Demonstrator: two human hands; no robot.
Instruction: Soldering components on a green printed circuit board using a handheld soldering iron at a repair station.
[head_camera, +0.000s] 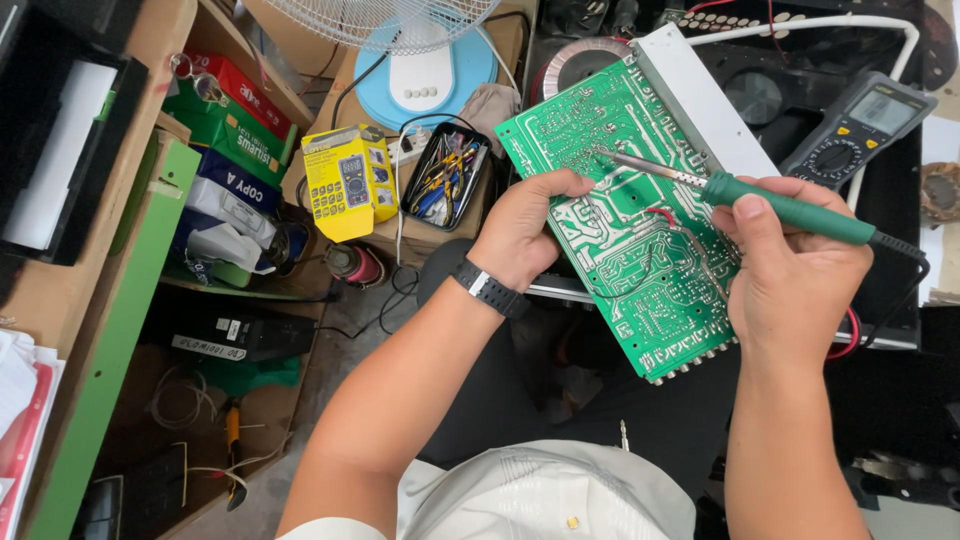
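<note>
A: What has the person got in the left hand (520, 232)?

B: The left hand grips the left edge of a big green circuit board (625, 215), thumb on top, fingers curled under. A black watch (489, 289) sits on that wrist.

A: And the right hand (795, 270)?

B: It is closed around the green handle of a soldering iron (760, 200), thumb pressed along the grip. The metal tip rests on the board's upper middle, among the printed tracks.

A: Where is the board?

B: Held tilted above the person's lap, in front of the black bench (900, 200), solder side up, with a white strip along its far edge.

A: Anything nearby?

B: A grey meter (860, 125) lies on the bench beyond the right hand. To the left are a yellow meter box (345, 180) and a black tray of small tools (445, 175), with a white fan (420, 45) behind them
</note>
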